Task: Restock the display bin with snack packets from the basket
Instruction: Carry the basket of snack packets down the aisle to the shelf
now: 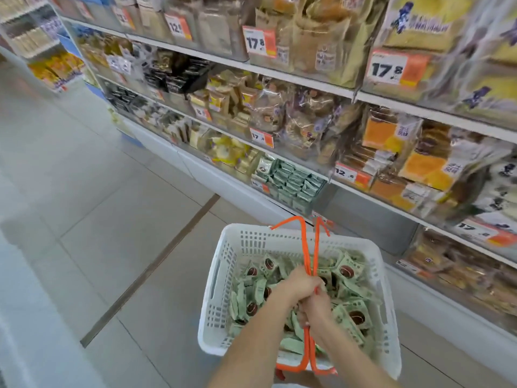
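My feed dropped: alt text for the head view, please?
Both hands, left and right, grip the orange handles of a white plastic basket full of pale green snack packets, beside store shelves holding a matching green-packet display bin.

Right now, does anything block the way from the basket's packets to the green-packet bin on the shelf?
Nothing visible does. Both hands, left hand and right hand, grip the orange handles over the packets; the bin lies ahead, open floor between.

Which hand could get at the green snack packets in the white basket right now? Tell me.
Probably neither: the left hand and right hand both grip the orange handles above the green snack packets.
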Available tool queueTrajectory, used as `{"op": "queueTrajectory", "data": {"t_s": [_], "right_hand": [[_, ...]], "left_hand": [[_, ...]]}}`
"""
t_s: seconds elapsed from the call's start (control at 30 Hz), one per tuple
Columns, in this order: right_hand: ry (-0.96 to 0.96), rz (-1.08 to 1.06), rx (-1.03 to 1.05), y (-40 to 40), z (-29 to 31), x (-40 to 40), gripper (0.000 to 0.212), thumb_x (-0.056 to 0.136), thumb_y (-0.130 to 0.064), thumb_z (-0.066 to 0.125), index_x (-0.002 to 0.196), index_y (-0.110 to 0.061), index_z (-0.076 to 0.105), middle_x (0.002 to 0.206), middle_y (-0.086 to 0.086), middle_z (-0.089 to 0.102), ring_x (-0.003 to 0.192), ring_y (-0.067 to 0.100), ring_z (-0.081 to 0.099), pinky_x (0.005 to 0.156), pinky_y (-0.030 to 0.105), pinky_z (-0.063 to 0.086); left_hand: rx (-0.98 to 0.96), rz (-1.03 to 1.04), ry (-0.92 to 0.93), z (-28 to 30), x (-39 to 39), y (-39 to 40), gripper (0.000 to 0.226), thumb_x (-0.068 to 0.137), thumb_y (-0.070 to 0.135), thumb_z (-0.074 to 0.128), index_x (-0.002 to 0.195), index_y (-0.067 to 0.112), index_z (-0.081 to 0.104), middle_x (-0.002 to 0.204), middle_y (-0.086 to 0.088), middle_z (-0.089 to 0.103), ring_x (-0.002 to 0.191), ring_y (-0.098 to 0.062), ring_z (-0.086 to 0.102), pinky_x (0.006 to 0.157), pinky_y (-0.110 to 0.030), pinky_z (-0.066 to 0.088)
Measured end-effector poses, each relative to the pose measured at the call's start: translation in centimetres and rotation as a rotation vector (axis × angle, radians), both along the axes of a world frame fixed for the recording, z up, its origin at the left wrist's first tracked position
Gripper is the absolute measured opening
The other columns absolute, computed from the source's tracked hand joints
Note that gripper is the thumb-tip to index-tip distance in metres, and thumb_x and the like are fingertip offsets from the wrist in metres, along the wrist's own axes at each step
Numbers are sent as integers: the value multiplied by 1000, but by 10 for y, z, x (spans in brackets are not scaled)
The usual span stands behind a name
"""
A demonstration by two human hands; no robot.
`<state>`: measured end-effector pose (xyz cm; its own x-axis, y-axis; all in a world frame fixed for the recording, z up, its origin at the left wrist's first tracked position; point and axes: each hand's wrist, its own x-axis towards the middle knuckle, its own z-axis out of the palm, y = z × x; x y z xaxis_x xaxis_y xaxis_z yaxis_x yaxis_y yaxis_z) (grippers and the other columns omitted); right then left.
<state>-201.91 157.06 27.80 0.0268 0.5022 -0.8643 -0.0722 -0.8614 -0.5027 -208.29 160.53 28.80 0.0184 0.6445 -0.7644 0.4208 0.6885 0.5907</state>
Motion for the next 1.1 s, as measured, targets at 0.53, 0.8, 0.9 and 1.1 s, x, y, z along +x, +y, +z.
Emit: {"op": "queueTrajectory", "data": {"t_s": [0.53,0.8,0.9,1.1], "right_hand": [[-104,-246,-40,24,-4,65,46,101,-3,29,57,-14,39,35,2,31,27,12,28,33,21,24],[-72,-511,-62,27,-37,71,33,99,-5,29,74,-7,49,36,0,31,26,10,25,33,16,20],[-121,-545,-61,33,-53,63,31,100,-7,34,74,-5,51,39,3,35,24,12,28,32,15,22],[-268,-670,-97,59,-96,41,17,96,-3,46,85,0,58,64,7,53,31,1,49,30,13,36]], "left_hand": [[-123,-391,28,-12,89,41,26,94,14,49,71,15,37,73,-2,42,68,-17,43,56,-25,34],[-120,-514,6,-28,99,54,13,96,20,49,103,9,53,104,-9,59,92,-21,56,82,-29,48],[-134,-531,-38,-34,91,59,22,100,22,46,118,11,50,114,-8,58,104,-20,54,87,-27,43],[-210,-551,-123,-77,69,89,11,99,21,48,89,26,45,93,7,50,95,-12,49,80,-22,38]]}}
